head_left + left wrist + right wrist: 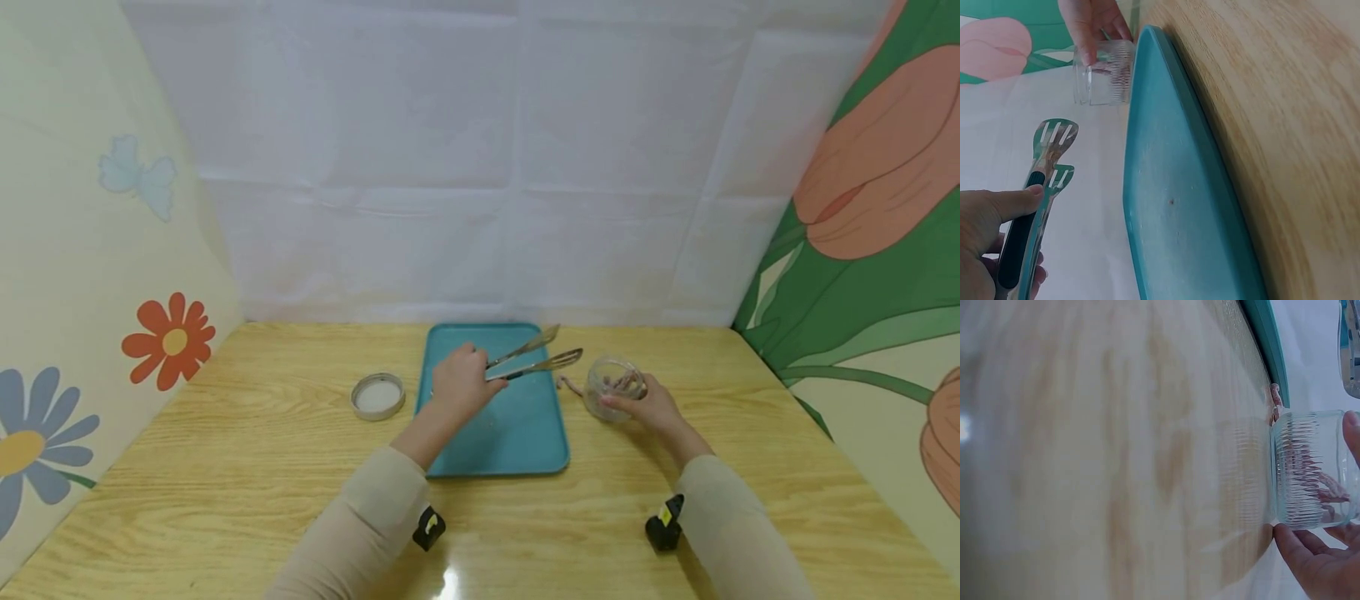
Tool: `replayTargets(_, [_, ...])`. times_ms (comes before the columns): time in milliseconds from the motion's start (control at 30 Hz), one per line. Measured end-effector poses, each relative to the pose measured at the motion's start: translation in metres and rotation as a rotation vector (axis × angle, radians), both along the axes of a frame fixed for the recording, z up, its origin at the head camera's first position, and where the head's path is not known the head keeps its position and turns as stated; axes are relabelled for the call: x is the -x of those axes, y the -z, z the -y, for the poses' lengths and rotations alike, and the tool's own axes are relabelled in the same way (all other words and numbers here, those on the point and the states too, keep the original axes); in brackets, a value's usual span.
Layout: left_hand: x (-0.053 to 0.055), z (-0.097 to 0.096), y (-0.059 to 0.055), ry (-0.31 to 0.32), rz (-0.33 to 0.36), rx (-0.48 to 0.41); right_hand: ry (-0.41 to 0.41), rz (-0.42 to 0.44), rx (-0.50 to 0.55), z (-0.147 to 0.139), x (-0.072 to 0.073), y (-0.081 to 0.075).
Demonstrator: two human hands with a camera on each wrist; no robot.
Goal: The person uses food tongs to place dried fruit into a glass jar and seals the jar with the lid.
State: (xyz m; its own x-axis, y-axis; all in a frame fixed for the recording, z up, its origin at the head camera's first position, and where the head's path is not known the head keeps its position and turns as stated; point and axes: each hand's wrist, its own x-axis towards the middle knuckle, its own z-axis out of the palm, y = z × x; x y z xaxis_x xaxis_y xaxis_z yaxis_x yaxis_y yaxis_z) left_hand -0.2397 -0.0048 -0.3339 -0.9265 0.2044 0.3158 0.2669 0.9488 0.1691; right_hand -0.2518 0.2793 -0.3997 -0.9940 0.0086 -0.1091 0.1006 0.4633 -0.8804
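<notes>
My left hand (pixel 459 385) holds metal tongs (pixel 564 360) with dark grips and slotted ends, above the blue tray (pixel 517 437). The two ends of the tongs stand apart, with nothing between them. To the right of the tray, my right hand (pixel 658 410) grips a clear ribbed jar (pixel 1300 469) by its side. The jar stands upright and lidless on the table, with several pinkish, twisted strips (pixel 1332 490) inside. Another pinkish strip (pixel 570 385) lies on the table between tray and jar.
A round lid (pixel 377 397) with a pale inside lies left of the tray on the wooden table (pixel 300 450). A small dark speck (pixel 1171 202) is on the tray. A white sheet (pixel 450 167) hangs behind, and painted walls flank the table.
</notes>
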Motion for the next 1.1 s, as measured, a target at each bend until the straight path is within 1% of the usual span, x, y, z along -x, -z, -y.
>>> replayTargets(100, [0.0, 0.001, 0.0, 0.011, -0.023, 0.013, -0.005, -0.004, -0.001, 0.0, 0.0, 0.0])
replayTargets(233, [0.002, 0.002, 0.0, 0.022, -0.027, 0.025, -0.001, -0.004, -0.014, -0.001, -0.001, -0.001])
replayTargets(433, [0.005, 0.002, 0.001, 0.022, 0.01, 0.049, 0.002, -0.007, -0.014, 0.0, 0.0, -0.001])
replayTargets(567, [0.008, 0.0, 0.001, 0.018, 0.029, 0.089, 0.002, -0.007, -0.007, 0.0, 0.001, 0.0])
replayTargets(667, [0.01, -0.002, 0.001, 0.014, 0.018, 0.153, -0.001, -0.001, -0.008, 0.0, 0.001, 0.0])
replayTargets(767, [0.012, -0.005, 0.002, 0.014, -0.003, 0.193, -0.002, 0.0, -0.007, -0.001, 0.001, 0.001])
replayTargets(867, [0.014, -0.007, 0.004, 0.018, -0.012, 0.202, -0.002, -0.011, -0.01, -0.001, 0.001, 0.001])
replayTargets(1000, [0.018, -0.01, 0.005, 0.022, -0.004, 0.219, -0.003, -0.04, -0.041, -0.001, 0.001, 0.001])
replayTargets(1100, [0.022, -0.011, 0.006, 0.036, -0.012, 0.232, -0.008, -0.051, -0.048, -0.001, 0.001, 0.001])
